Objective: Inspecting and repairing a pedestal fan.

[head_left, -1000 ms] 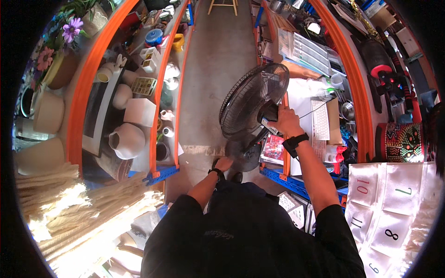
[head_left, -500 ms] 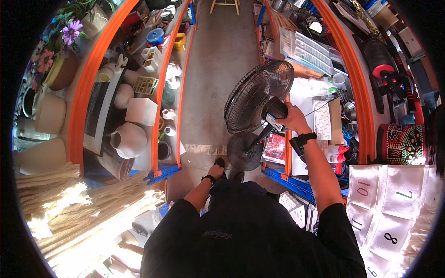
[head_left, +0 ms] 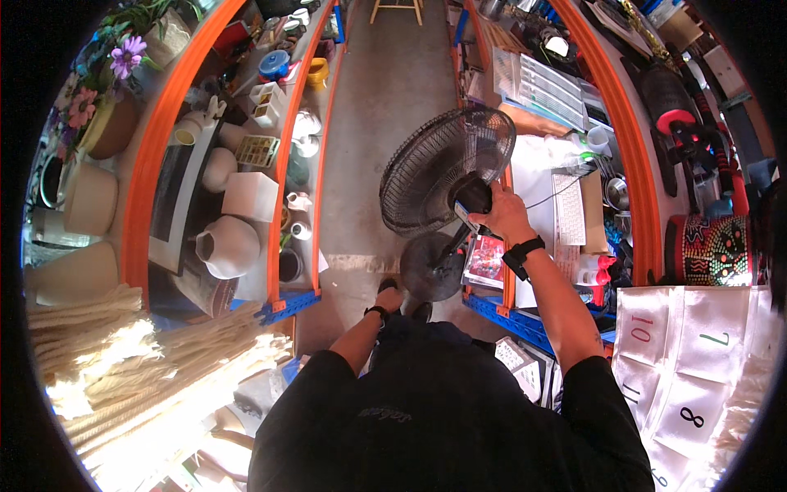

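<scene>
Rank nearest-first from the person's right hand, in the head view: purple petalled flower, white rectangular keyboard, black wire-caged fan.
1. Black wire-caged fan, touching the right hand.
2. White rectangular keyboard, on the right-side shelf.
3. Purple petalled flower, far upper left.

On the left we are seeing a rounded white vase [head_left: 228, 248] near a white cube [head_left: 250, 197]; on the right, a white rectangular keyboard [head_left: 568, 215].

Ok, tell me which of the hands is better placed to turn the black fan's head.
Probably the right hand: it grips the motor housing behind the cage of the black fan. The left hand hangs lower, apart from the fan.
</scene>
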A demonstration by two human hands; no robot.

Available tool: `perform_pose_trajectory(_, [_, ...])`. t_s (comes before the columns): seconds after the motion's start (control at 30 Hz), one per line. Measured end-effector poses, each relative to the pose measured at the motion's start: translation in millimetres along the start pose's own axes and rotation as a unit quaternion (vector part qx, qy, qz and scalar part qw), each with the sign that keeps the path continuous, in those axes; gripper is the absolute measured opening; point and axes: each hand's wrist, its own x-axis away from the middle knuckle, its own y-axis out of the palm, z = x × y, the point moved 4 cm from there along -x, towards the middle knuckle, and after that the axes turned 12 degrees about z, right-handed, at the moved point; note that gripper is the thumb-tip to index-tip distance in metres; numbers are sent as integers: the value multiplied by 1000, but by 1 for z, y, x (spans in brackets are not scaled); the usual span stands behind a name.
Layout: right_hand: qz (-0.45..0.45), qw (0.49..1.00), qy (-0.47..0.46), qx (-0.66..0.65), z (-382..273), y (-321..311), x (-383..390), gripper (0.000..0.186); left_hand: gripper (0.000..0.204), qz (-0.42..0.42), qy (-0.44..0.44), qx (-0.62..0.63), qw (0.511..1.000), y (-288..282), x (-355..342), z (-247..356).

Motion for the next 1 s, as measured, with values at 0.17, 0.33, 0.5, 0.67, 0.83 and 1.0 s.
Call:
perform_pose_trajectory(0.17, [-8,999,31,-3,18,5,8,84,54,46,-1,127,991,-38,-52,150])
perform_pose_trajectory(0.33, [-17,1000,7,-8,0,-1,4,89,60,125,37,172,976,-27,-148,250])
perform_pose_trajectory(0.5, [12,1000,22,-10,1,2,8,91,51,183,-103,92,973,-10,-166,265])
perform_pose_trajectory(0.67, [-5,999,32,36,-4,4,6,91,57,150,-57,84,983,-18,-172,254])
perform_pose_trajectory(0.83, [13,997,36,61,0,0,7,93,54,145,-60,96,983,-31,-165,267])
perform_pose_trajectory(1.0, [-15,997,47,55,-10,-9,1,92,60,165,-3,112,980,-43,-167,254])
